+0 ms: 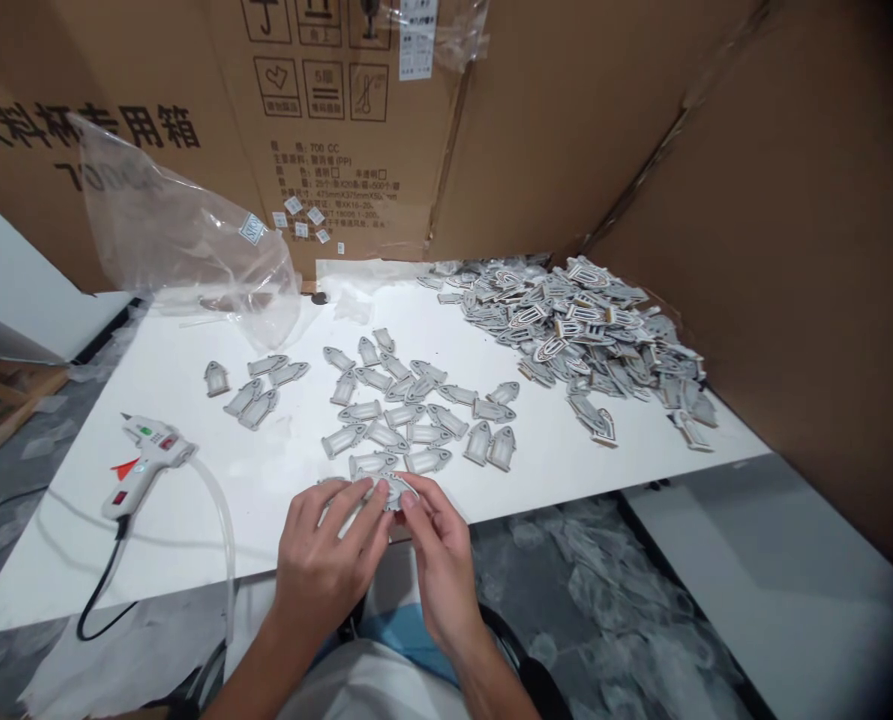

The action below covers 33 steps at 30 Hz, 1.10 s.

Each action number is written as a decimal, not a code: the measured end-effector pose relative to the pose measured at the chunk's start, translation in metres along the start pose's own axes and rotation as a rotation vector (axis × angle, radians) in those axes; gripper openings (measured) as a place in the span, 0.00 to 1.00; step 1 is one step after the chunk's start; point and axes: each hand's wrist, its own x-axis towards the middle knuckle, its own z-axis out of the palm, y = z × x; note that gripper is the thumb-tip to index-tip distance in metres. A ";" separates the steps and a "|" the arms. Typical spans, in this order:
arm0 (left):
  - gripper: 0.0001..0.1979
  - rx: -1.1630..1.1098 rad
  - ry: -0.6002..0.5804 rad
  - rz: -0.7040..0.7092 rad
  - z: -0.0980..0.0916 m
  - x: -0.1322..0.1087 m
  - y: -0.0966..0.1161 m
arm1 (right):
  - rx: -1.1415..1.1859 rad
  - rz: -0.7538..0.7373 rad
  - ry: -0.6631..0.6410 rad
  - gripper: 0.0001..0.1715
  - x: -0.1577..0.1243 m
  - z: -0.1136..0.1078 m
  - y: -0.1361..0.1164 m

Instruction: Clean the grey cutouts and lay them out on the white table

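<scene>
On the white table [153,370], a heap of pieces [566,320] sits right of and beyond the grip, likely to leave elbow room; the glue gun [150,465] lies left. The right hand [438,535] pinches the grey piece [397,490] between both hands; the left hand [330,540] covers it, whether clasping I cannot tell.

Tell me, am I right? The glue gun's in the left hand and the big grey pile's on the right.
The glue gun isn't in the left hand: the head view shows it lying on the white table, left of that hand. The big grey pile is on the right.
</scene>
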 end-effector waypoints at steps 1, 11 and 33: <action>0.19 -0.004 -0.004 -0.008 0.001 -0.001 0.001 | -0.009 -0.006 0.006 0.20 0.000 -0.001 0.000; 0.16 -0.115 -0.081 0.170 0.017 -0.003 0.017 | -0.201 -0.098 0.129 0.23 0.007 -0.032 -0.018; 0.19 0.109 -0.337 -0.315 0.013 -0.030 -0.102 | -1.193 -0.607 0.865 0.42 0.154 -0.254 -0.094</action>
